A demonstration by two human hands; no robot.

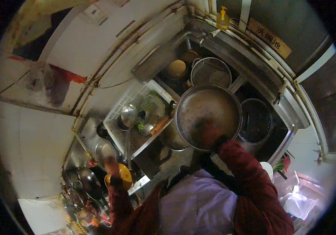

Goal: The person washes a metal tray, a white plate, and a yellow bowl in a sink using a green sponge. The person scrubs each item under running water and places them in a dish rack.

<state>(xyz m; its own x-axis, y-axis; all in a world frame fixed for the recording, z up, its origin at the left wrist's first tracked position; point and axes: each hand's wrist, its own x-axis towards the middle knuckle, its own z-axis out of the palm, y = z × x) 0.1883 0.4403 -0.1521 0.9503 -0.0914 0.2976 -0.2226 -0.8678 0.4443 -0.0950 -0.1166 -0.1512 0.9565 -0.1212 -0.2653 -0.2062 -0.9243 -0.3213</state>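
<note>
A large round metal pan [207, 114] lies before me at the sink, its inner surface brownish and stained. My right hand [210, 132], blurred, is over the near part of its inside; whether the fingers hold anything is hidden. At the left, my left hand [112, 166] reaches to the near edge of a small round bowl [105, 151]. Blur hides whether the fingers grip it. Close beside that hand is a yellow bowl [125, 176]. Both arms wear dark red sleeves.
A white plastic basket [113, 129] holds a metal ladle [129, 116] and green scraps. Around the pan are a metal pot [211, 72], a dark round vessel [255, 121] and a wooden handle [160, 125]. Behind stand a faucet [201, 41] and a yellow pump bottle [223, 20].
</note>
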